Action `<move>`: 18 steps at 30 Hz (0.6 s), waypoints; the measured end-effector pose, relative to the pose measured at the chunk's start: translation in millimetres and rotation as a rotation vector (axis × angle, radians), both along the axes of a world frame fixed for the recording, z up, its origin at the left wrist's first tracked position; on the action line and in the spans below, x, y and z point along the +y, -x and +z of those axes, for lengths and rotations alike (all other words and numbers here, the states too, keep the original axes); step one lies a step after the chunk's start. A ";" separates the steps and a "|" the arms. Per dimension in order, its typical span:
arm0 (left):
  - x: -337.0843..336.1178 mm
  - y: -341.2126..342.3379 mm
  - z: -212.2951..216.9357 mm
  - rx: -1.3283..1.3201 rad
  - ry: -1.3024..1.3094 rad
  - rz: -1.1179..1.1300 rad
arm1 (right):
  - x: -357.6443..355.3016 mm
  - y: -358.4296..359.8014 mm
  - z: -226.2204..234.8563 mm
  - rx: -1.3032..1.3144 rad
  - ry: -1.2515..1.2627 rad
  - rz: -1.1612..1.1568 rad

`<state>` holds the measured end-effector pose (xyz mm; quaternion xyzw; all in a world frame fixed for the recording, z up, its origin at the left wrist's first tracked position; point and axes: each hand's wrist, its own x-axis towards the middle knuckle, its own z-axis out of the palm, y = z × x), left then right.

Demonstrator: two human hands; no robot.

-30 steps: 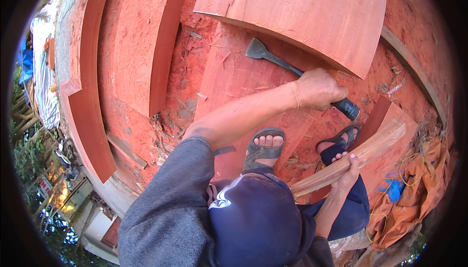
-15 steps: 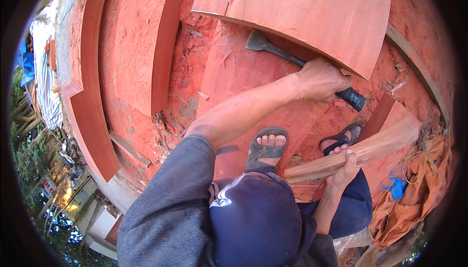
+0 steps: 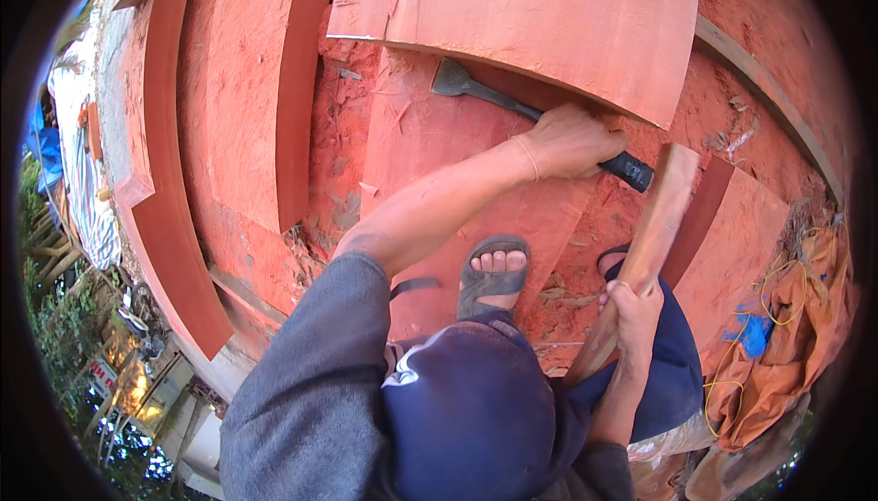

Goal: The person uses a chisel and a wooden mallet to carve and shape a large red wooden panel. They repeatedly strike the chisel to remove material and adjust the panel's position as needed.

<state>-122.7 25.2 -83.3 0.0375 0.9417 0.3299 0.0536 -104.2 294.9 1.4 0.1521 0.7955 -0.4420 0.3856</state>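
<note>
My left hand (image 3: 572, 142) is closed around the dark handle of a long chisel (image 3: 476, 90). Its wide blade rests on a red wooden slab (image 3: 430, 135), just under the curved edge of a large red plank (image 3: 549, 16). My right hand (image 3: 633, 304) grips the lower end of a pale wooden club (image 3: 657, 218). The club stands nearly upright, its top close to the chisel's black butt end (image 3: 631, 170). My sandalled foot (image 3: 494, 272) rests on the slab below the left hand.
Curved red planks (image 3: 256, 90) lie stacked at the left, with wood chips between them. An orange cloth (image 3: 796, 318), a blue scrap and yellow cord lie at the right. Beyond the left edge the ground drops away to greenery (image 3: 64, 336).
The club in my right hand has swung up from lying low and flat to nearly upright beside the chisel's end. My left hand and the chisel stay almost still.
</note>
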 end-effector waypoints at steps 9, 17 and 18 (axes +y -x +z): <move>-0.5 -3.3 -4.2 0.064 -0.002 0.013 | 2.4 6.5 -1.3 -0.026 0.091 0.034; -16.9 -11.9 3.7 -0.037 0.033 0.029 | 6.3 11.2 -1.5 0.003 0.038 0.165; -20.3 -15.7 6.2 -0.033 0.043 0.026 | 7.6 10.0 -0.6 -0.006 0.053 0.117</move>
